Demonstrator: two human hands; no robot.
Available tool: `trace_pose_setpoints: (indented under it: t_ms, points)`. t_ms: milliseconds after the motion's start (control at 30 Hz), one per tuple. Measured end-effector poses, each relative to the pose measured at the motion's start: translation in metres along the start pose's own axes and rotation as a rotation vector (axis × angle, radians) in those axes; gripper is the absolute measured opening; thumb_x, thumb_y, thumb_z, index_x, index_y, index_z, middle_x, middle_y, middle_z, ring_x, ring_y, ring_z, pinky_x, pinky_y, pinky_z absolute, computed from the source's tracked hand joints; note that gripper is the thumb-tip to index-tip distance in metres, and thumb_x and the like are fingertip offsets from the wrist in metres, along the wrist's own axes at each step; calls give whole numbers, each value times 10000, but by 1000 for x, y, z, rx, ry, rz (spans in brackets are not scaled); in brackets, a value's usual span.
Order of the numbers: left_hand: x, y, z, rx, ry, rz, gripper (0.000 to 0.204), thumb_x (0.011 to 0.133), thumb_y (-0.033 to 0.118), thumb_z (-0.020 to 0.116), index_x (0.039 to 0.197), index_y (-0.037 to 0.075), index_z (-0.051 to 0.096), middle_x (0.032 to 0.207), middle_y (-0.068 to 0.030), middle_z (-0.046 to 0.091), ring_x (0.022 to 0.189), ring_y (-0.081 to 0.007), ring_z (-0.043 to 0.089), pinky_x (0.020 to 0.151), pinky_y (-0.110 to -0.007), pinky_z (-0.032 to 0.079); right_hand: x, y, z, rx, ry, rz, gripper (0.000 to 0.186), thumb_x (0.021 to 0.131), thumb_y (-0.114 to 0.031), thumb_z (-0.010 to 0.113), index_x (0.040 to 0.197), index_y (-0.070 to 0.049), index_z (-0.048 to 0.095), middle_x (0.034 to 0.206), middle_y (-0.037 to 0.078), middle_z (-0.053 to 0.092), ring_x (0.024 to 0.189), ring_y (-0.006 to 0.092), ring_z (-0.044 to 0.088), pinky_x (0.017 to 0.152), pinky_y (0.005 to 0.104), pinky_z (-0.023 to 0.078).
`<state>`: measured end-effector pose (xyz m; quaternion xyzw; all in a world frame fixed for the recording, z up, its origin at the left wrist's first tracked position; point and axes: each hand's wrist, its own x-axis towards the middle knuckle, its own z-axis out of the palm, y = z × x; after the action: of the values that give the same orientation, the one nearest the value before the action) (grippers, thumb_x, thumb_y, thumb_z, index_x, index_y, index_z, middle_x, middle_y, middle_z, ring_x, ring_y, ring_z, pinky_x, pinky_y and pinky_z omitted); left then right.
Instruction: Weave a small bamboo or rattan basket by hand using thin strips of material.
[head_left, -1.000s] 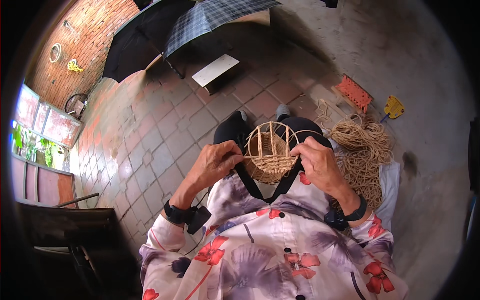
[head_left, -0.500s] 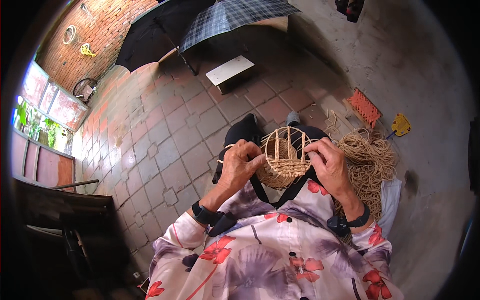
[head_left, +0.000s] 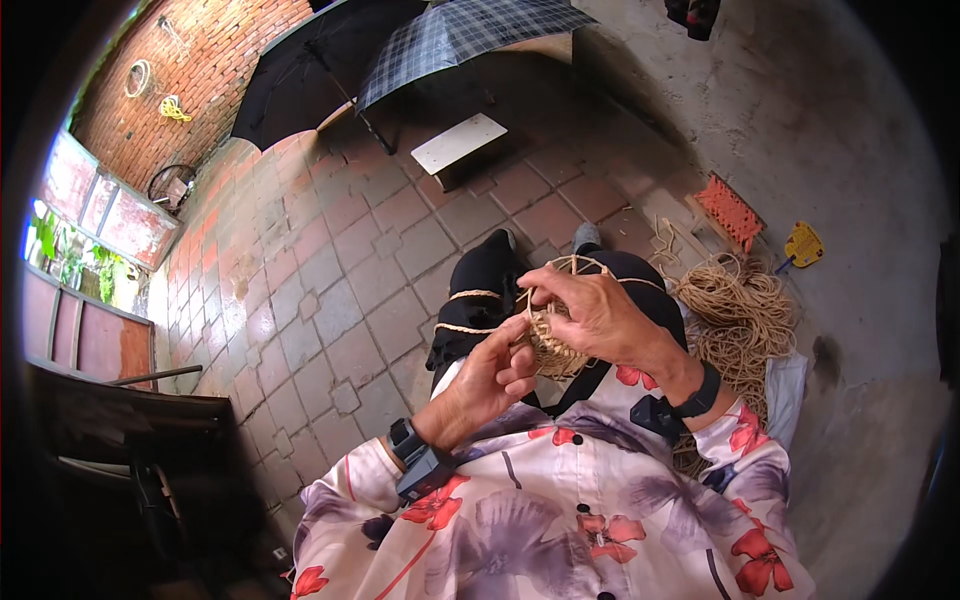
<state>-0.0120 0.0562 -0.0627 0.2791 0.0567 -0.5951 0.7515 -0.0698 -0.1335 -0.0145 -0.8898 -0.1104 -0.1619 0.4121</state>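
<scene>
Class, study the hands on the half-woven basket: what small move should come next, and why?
Probably pull the strand snug. The right hand lies over the basket rim and the left hand pinches its lower edge, so the weave looks mid-stitch, with more cord piled at the right.

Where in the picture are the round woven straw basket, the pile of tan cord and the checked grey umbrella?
round woven straw basket [head_left: 556, 350]: head view, woven underside between the hands.
pile of tan cord [head_left: 738, 318]: head view, middle of the loose coils.
checked grey umbrella [head_left: 462, 32]: head view, middle of its canopy.

Home courtyard: brick wall [head_left: 215, 40], paved floor [head_left: 330, 260]
</scene>
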Motion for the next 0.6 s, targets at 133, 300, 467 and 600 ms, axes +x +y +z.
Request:
trace_pose_setpoints:
  t_ms: [133, 300, 467, 600]
  points:
    - [4, 1, 5, 87, 67, 56, 116, 1001, 238, 485, 1030, 157, 563, 636, 67, 437, 437, -31, 281, 429, -197, 292, 5, -3, 0, -46, -176, 74, 345, 781, -7, 612, 1122, -43, 578, 898, 148, 682, 817, 326, 688, 676, 385, 539]
    - [3, 11, 17, 301, 147, 96, 78, 959, 229, 546, 941, 154, 558, 628, 70, 447, 452, -30, 294, 432, -198, 287, 11, -5, 16, -163, -72, 16, 163, 819, -84, 594, 973, -43, 560, 860, 176, 669, 805, 380, 659, 687, 474, 508]
    - [3, 13, 17, 483, 237, 164, 64, 901, 152, 602, 940, 109, 575, 686, 40, 514, 500, -40, 373, 447, -221, 314, 22, -18, 15, -62, -72, 133, 135, 834, -80, 580, 961, -38, 560, 837, 179, 668, 775, 368, 663, 677, 455, 508]
    - [8, 16, 13, 960, 288, 558, 128, 861, 109, 641, 981, 72, 615, 721, 22, 567, 591, -66, 511, 524, -257, 419, 26, -28, -11, 220, -87, 287, 133, 857, -60, 578, 980, -9, 589, 779, 131, 659, 673, 225, 654, 640, 348, 506]
